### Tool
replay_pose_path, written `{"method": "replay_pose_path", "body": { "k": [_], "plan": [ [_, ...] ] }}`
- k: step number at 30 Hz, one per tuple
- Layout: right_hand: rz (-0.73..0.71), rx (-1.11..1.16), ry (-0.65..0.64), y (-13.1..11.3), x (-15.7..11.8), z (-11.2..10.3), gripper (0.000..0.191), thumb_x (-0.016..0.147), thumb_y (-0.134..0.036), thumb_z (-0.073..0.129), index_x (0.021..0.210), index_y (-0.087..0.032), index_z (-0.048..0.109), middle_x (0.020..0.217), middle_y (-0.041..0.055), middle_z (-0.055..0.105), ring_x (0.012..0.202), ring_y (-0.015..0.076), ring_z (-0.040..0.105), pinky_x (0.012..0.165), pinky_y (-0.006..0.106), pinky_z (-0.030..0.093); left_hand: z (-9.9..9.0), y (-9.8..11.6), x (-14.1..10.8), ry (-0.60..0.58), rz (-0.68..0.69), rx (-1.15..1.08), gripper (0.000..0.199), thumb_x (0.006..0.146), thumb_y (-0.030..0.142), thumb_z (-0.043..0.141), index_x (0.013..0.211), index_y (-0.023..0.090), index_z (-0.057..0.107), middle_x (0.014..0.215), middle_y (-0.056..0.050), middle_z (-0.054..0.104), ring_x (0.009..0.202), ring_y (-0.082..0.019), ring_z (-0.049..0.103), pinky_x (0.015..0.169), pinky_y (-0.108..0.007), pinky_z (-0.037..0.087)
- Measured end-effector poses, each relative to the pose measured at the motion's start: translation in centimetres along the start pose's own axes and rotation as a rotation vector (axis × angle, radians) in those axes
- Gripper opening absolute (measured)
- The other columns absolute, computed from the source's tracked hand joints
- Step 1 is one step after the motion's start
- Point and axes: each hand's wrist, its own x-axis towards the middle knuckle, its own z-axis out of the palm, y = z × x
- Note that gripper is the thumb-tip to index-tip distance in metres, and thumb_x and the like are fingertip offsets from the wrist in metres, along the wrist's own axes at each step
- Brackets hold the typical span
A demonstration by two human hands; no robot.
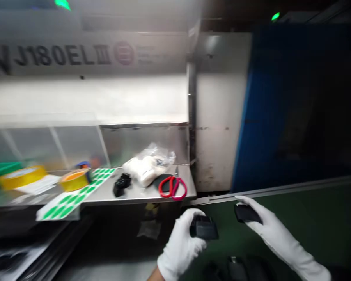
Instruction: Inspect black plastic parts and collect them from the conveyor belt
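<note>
My left hand, in a white glove, is closed around a small black block-shaped part at the lower middle of the view. To the right, my right hand, also white-gloved, grips a flat black piece between thumb and fingers. Both parts are held up over a dark green surface, apart from each other. Motion blur hides their finer shape. Below the hands lie more dark parts, blurred at the bottom edge.
A metal shelf at left carries red-handled scissors, a bag of white material, a black object, green-dot stickers and yellow tape rolls. Behind stand a white machine and a blue panel.
</note>
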Motion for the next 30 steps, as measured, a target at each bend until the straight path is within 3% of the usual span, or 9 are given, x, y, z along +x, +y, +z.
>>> {"method": "replay_pose_path", "body": {
  "k": [3,6,9,13,19,24,27,30],
  "plan": [
    [-0.17,0.021,-0.117,-5.7,1.7,4.5,0.054,0.081,-0.019,0.048,0.135,-0.026,0.046,0.132,0.0075,0.059,0.125,0.0264,0.052,0.11,0.053,0.036,-7.6,0.1,-1.8,0.227,-0.032,0.115,0.042,0.071,0.01,0.065,0.111,0.023,0.061,0.104,-0.001,0.07,0.097,-0.021,0.064,0.091,-0.034,0.051],
    [-0.391,-0.019,-0.187,-11.6,4.4,10.6,0.062,0.076,-0.007,0.051,0.136,-0.021,0.046,0.135,0.0069,0.056,0.126,0.0203,0.05,0.112,0.039,0.036,-13.1,-1.7,-1.4,0.385,-0.051,0.259,0.037,0.078,0.007,0.062,0.113,0.017,0.059,0.111,-0.005,0.067,0.105,-0.023,0.062,0.098,-0.044,0.047],
    [-0.535,-0.166,-0.215,-15.0,7.8,15.9,0.058,0.079,-0.01,0.062,0.134,-0.016,0.048,0.13,0.0108,0.056,0.122,0.0258,0.051,0.108,0.047,0.038,-16.0,-3.8,0.1,0.398,-0.06,0.393,0.03,0.083,0.017,0.066,0.112,0.015,0.06,0.11,-0.007,0.066,0.105,-0.024,0.061,0.098,-0.05,0.046],
    [-0.579,-0.364,-0.237,-15.9,10.9,19.5,0.038,0.088,-0.03,0.066,0.122,-0.017,0.056,0.121,0.0093,0.059,0.111,0.0269,0.057,0.096,0.05,0.047,-18.3,-5.5,1.7,0.296,-0.007,0.485,0.027,0.086,0.027,0.066,0.111,0.016,0.063,0.11,-0.007,0.067,0.106,-0.024,0.062,0.099,-0.051,0.046],
    [-0.566,-0.51,-0.173,-16.1,10.9,21.6,0.04,0.09,-0.038,0.062,0.123,-0.016,0.055,0.111,0.0079,0.062,0.1,0.0242,0.061,0.089,0.047,0.05,-21.5,-6.9,2.4,0.232,0.041,0.533,0.032,0.089,0.027,0.063,0.118,0.016,0.059,0.111,-0.007,0.068,0.104,-0.024,0.064,0.097,-0.049,0.049],
    [-0.582,-0.496,-0.123,-16.9,10.7,22.2,0.043,0.089,-0.041,0.062,0.123,-0.015,0.054,0.11,0.0083,0.062,0.1,0.0244,0.061,0.089,0.047,0.05,-21.3,-7.1,2.0,0.248,0.051,0.612,0.038,0.086,0.023,0.064,0.124,0.017,0.056,0.112,-0.008,0.068,0.106,-0.025,0.064,0.096,-0.05,0.05],
    [-0.594,-0.449,-0.118,-17.8,10.3,21.0,0.045,0.085,-0.042,0.067,0.12,-0.015,0.055,0.111,0.0087,0.063,0.102,0.0252,0.061,0.089,0.046,0.05,-20.4,-6.7,1.8,0.288,0.057,0.639,0.043,0.085,0.023,0.063,0.126,0.016,0.054,0.114,-0.011,0.067,0.109,-0.027,0.063,0.098,-0.05,0.048],
    [-0.59,-0.403,-0.06,-17.8,8.7,17.8,0.049,0.085,-0.038,0.067,0.126,-0.017,0.052,0.122,0.0087,0.06,0.113,0.0247,0.056,0.097,0.044,0.046,-20.1,-6.1,1.7,0.333,0.064,0.619,0.049,0.083,0.031,0.062,0.128,0.016,0.053,0.119,-0.013,0.066,0.114,-0.031,0.061,0.101,-0.049,0.047]
  ]
}}
